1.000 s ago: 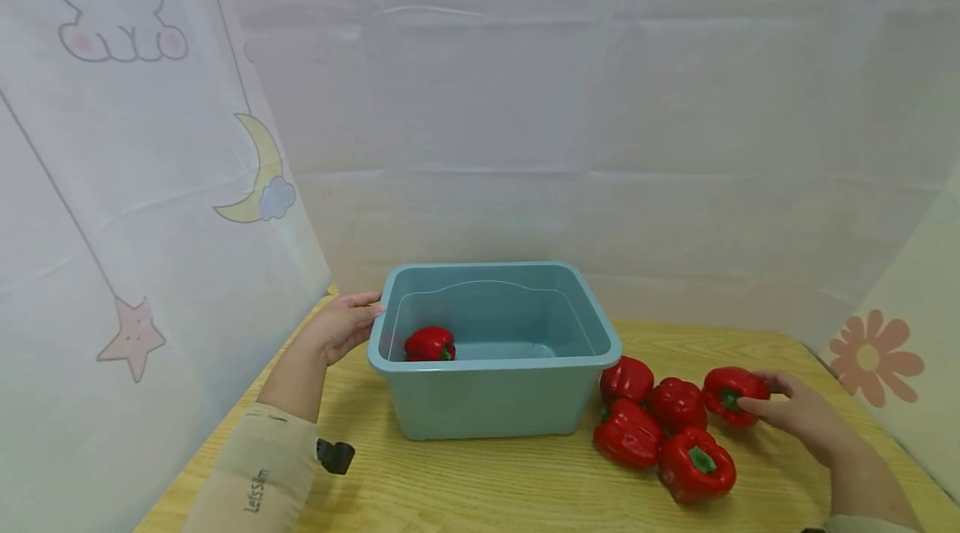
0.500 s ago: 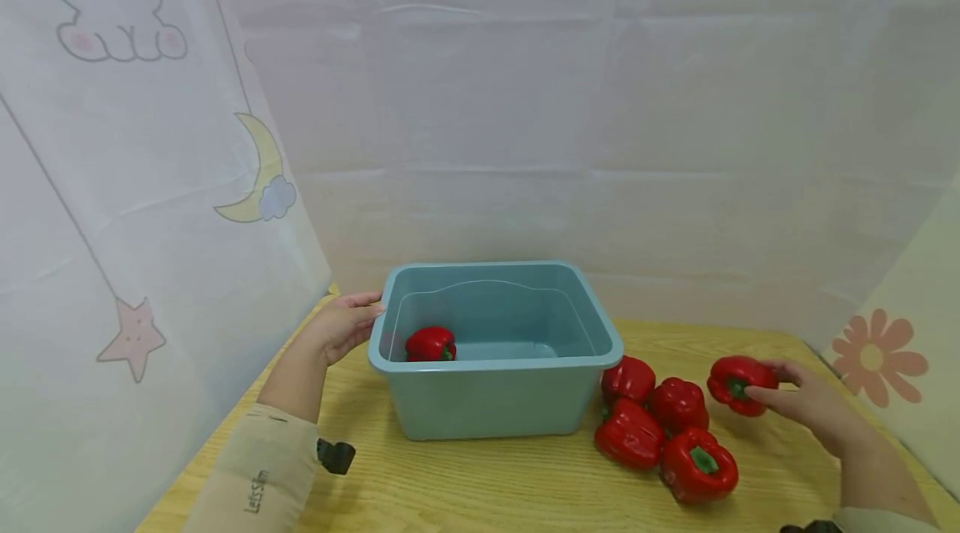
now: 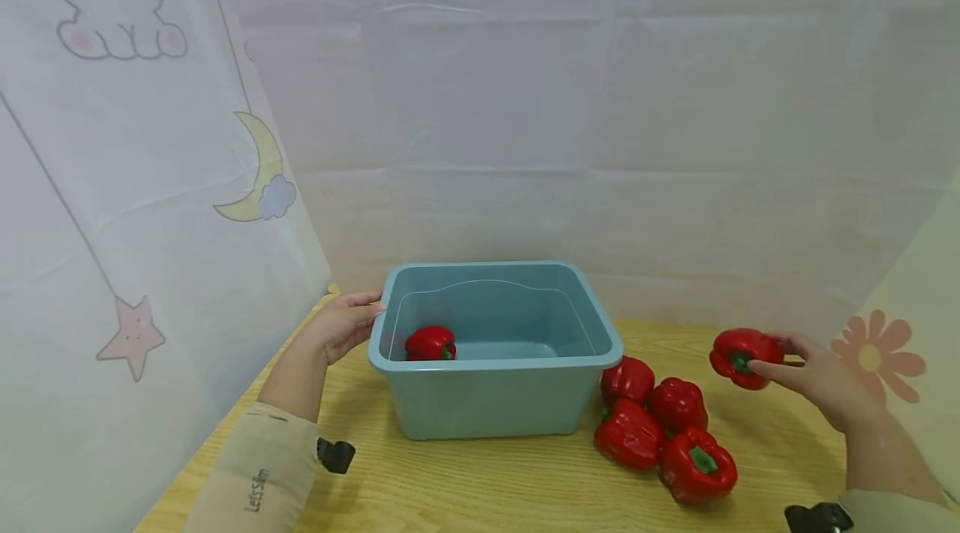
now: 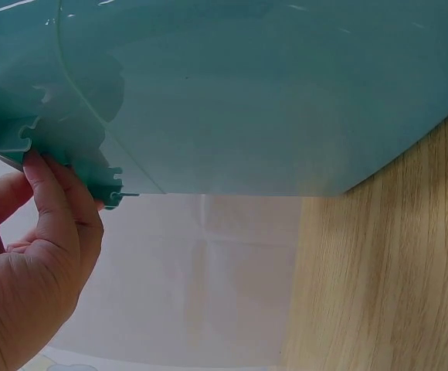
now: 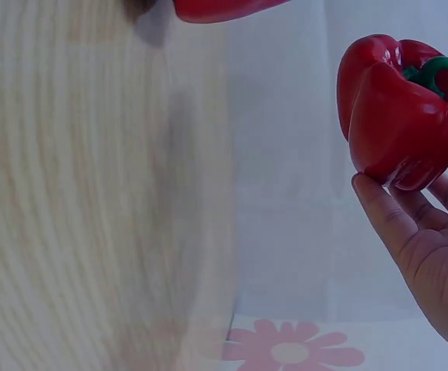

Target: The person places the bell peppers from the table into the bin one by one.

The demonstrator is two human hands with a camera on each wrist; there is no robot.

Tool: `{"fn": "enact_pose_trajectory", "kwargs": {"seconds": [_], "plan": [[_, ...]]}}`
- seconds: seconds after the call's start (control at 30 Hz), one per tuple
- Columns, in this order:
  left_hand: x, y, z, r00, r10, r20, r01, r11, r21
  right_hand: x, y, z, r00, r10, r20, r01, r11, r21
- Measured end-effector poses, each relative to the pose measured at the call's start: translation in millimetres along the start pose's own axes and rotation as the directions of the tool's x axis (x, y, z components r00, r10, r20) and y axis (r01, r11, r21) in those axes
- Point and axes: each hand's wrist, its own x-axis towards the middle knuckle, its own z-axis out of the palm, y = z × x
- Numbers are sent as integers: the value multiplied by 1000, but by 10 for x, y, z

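A red bell pepper (image 3: pixel 745 358) with a green stem is held above the table by my right hand (image 3: pixel 825 383), thumb near the stem and fingers on the other side. The right wrist view shows this pepper (image 5: pixel 402 112) apart from the wood surface. My left hand (image 3: pixel 347 324) grips the left rim of a blue-green plastic bin (image 3: pixel 491 404). In the left wrist view, the fingers (image 4: pixel 62 205) lie under the bin's rim. Inside the bin, at its left, lies one red bell pepper (image 3: pixel 431 344). My right hand is well to the right of the bin.
Several red bell peppers (image 3: pixel 678 405) lie grouped on the wooden table (image 3: pixel 465 487), close against the bin's right side. White printed cloth (image 3: pixel 487 116) hangs behind the table and at both sides.
My right hand has lifted the bell pepper off the table, up and slightly to the right, away from the group. The left hand and the bin have stayed in place.
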Motion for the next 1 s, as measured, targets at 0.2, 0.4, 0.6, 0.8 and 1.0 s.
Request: {"fn": "enact_pose_trajectory", "kwargs": {"seconds": [0.2,0.4,0.6,0.8,1.0], "plan": [[-6,5,-2,1000,6,6,-6,1000,0,29,-170,-64,1000,1,-1,-1,1000,5],[-11,2,-1,1000,4,7,-4,1000,-1,63,-321,-103,1000,1,-14,0,1000,16],[-13,8,4,1000,-3,7,3,1000,1,94,-474,-128,999,-37,-34,37,999,-7],[-8,3,0,1000,-9,3,9,1000,6,130,-682,-172,996,-78,-41,77,997,-33],[-17,4,1,1000,-11,2,11,1000,3,170,-930,-187,994,-104,-32,103,994,-37]]}}
